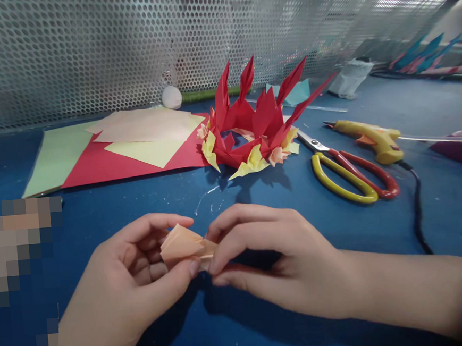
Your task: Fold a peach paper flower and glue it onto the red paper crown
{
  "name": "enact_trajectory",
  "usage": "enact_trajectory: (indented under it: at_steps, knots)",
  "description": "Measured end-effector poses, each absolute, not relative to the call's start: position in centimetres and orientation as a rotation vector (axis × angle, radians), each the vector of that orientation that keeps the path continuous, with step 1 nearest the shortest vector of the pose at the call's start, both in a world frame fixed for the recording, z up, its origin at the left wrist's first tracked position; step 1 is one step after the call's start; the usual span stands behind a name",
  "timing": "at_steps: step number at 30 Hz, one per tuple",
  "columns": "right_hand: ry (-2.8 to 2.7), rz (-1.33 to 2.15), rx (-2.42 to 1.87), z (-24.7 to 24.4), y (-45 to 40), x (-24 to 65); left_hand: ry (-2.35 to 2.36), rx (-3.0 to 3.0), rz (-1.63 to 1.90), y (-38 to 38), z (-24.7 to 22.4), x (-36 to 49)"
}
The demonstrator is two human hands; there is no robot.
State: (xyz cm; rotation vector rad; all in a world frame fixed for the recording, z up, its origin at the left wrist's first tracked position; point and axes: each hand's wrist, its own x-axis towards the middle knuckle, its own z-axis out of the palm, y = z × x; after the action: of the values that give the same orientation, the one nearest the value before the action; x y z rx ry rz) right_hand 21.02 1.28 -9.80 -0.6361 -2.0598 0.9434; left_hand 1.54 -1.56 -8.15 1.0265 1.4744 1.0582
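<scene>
A small folded piece of peach paper (181,243) is held between both hands, just above the blue table. My left hand (138,271) grips its lower edge with the thumb, the other fingers curled behind it. My right hand (265,250) pinches the paper's right end between thumb and fingers. Beyond the hands stands a ring of red folded paper (246,121) with tall points, and yellow and pink folded pieces sit around its base.
Sheets of red (134,167), green (59,154), yellow and peach paper lie at the back left. Scissors (343,172) and a yellow glue gun (372,135) with a black cord lie right. A perforated metal panel (105,49) rises behind, near a white ball (172,97).
</scene>
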Motion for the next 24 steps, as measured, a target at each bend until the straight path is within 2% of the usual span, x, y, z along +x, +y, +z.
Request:
enact_trajectory:
  at_steps: [4,7,19,24]
  knots:
    - [-1.775,1.335,-0.81,-9.54,0.99,20.48,1.492,1.017,1.072,-1.71,-8.0,1.8]
    - [-1.678,1.465,-0.869,-9.5,0.97,20.26,1.494,0.994,1.062,-1.78,-8.0,1.88]
    - [-1.569,1.599,-0.995,-9.26,0.62,20.1,1.428,0.985,1.039,-1.64,-7.85,2.11]
    - [-1.595,1.478,-0.94,-9.48,0.75,20.0,1.359,1.029,1.035,-1.5,-7.73,1.85]
